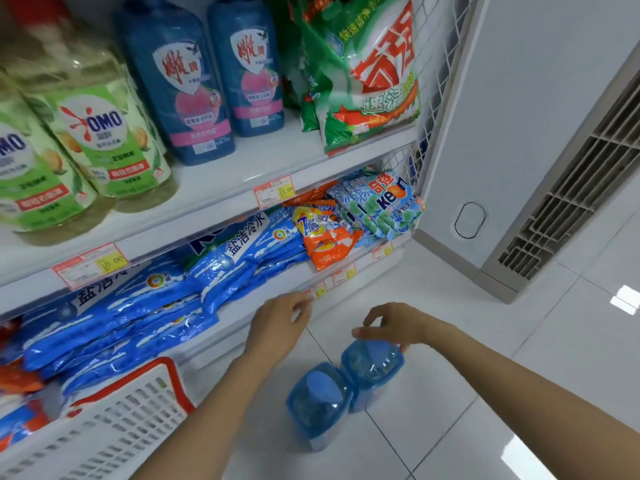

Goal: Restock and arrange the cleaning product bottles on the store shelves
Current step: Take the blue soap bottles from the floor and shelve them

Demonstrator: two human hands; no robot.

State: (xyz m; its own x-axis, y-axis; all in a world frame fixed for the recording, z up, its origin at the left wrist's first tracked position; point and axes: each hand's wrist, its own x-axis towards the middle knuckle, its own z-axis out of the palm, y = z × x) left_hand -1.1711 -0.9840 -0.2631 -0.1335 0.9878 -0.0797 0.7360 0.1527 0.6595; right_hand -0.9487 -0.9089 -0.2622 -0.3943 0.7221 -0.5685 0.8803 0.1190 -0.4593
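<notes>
Two blue bottles stand side by side on the white tiled floor below me. My right hand (391, 325) curls its fingers round the top of the farther blue bottle (374, 365). The nearer blue bottle (320, 403) stands free beside it. My left hand (280, 323) hangs relaxed in front of the low shelf edge and holds nothing. Two matching blue bottles with pink labels (183, 84) stand on the upper shelf, beside two green OMO bottles (100, 133).
A green detergent bag (370, 74) leans at the upper shelf's right end. Blue (145, 306), orange (325, 233) and Keon (381, 206) detergent bags fill the lower shelf. A red-rimmed white basket (131, 407) sits at lower left. A white unit with a vent (571, 188) stands right.
</notes>
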